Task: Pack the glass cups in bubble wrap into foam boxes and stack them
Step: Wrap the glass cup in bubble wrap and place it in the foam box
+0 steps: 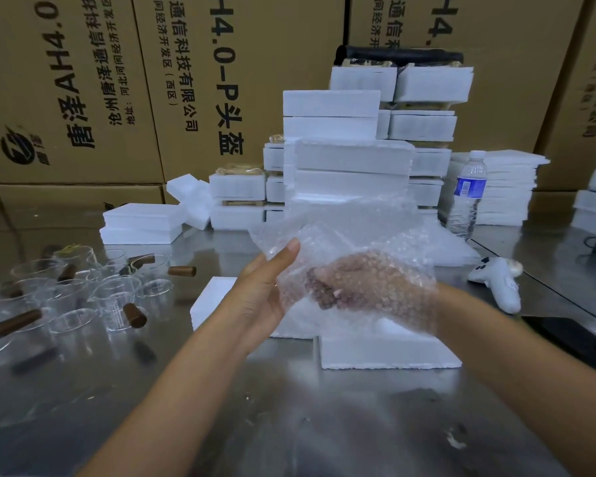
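Bubble wrap (351, 249) is pinched in the left hand (269, 287), while the right hand (369, 287) sits inside it, its grip blurred beyond telling. Glass cups (93, 290) crowd the surface (289, 425) leftward. Behind stand stacked foam boxes (351, 160).

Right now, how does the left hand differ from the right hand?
The left hand is bare and plainly seen, thumb up, gripping the bubble wrap from outside; the right hand is inside the wrap, blurred through its bubbles. The left sits nearer the glass cups; the right nearer the water bottle. Both hold the same wrap above the foam boxes.
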